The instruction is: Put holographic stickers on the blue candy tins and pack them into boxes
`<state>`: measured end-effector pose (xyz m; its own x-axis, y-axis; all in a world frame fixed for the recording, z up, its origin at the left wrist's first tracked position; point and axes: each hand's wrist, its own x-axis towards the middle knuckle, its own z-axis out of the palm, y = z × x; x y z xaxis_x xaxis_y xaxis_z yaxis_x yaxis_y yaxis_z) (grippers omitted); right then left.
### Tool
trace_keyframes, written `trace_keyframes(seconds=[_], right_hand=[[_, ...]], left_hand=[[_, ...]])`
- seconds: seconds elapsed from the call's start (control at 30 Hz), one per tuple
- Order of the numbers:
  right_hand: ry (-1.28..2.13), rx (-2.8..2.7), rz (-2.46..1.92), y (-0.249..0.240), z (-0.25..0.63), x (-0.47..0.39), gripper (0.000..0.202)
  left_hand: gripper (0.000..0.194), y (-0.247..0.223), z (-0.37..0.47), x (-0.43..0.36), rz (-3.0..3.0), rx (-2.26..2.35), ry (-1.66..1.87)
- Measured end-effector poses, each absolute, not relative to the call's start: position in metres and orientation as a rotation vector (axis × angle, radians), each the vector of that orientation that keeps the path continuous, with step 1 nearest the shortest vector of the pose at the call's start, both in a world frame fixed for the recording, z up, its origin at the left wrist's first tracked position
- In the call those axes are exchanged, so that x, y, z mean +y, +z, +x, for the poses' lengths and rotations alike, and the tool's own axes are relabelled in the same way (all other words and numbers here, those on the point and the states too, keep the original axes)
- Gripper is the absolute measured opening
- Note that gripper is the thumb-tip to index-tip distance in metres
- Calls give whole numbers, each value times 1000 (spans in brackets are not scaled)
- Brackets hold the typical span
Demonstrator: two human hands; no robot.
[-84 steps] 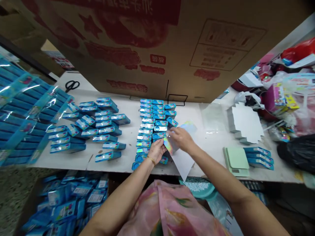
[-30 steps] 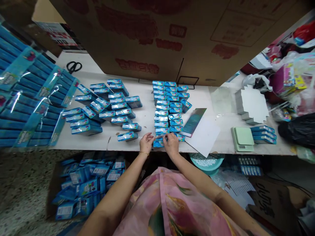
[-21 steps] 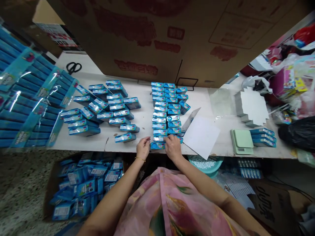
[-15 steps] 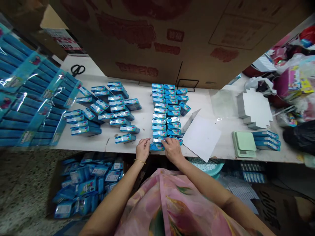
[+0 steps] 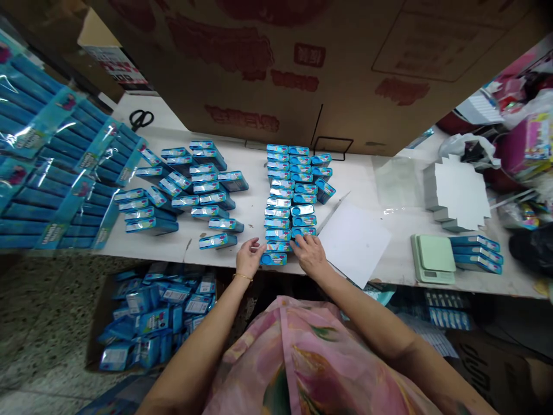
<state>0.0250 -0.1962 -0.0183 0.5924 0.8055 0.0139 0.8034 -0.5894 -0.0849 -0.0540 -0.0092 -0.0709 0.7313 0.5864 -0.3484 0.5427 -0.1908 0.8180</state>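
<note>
Small flat blue boxes stand on edge in two packed columns before me, their narrow printed sides up. My left hand (image 5: pixel 249 257) is at the left end of a blue box (image 5: pixel 277 246) near the front of the left column, thumb and fingers apart. My right hand (image 5: pixel 310 255) bends its fingers over the front of the right column, fingertips against a box mostly hidden under it. The frontmost blue box (image 5: pixel 273 259) lies between my hands, close to the table edge. A third, shorter column (image 5: pixel 322 172) leans at the back right.
Loose blue boxes (image 5: pixel 203 199) stand left of the columns, beside wrapped packs (image 5: pixel 52 161) and scissors (image 5: pixel 141 119). A large carton (image 5: pixel 259 75) rises behind. White sheets (image 5: pixel 356 245), a green scale (image 5: pixel 433 259) and stacked white card (image 5: pixel 460 193) are rightward. A carton of wrapped packs (image 5: pixel 93 346) sits below left.
My right hand has shifted slightly right, off the left column's boxes. My left thumb and fingers have spread a little at the box end. The view has turned slightly.
</note>
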Motion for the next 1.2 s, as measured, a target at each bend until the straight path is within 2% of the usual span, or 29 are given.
trace_keyframes(seconds=[0.2, 0.33, 0.4, 0.53, 0.63, 0.73, 0.93, 1.07, 1.2], right_hand=[[-111, -1296, -2833, -8, 79, -235, 37], [-33, -1508, -2854, -16, 115, -263, 21], [-182, -1499, -2822, -12, 119, -279, 20], [-684, -1410, -2595, 21, 105, -309, 14], [-798, -1479, -2426, 43, 95, -319, 18], [-720, -1586, -2369, 45, 93, -319, 18], [-203, -1485, -2545, 38, 104, -292, 27], [-93, -1478, -2525, 43, 116, -249, 36], [-56, -1623, -2396, 26, 129, -224, 33]], left_hand=[[29, -43, -39, -33, 1955, 705, 190], [28, -33, -17, -57, 1875, 591, 103], [32, -28, -4, -68, 1800, 554, 12], [43, -14, 27, -90, 1550, 541, -179], [50, -2, 48, -106, 1257, 524, -323], [47, 3, 60, -116, 1101, 528, -409], [42, -6, 57, -112, 1198, 619, -246], [34, -11, 51, -109, 1292, 567, -144], [30, -15, 45, -107, 1301, 552, -126]])
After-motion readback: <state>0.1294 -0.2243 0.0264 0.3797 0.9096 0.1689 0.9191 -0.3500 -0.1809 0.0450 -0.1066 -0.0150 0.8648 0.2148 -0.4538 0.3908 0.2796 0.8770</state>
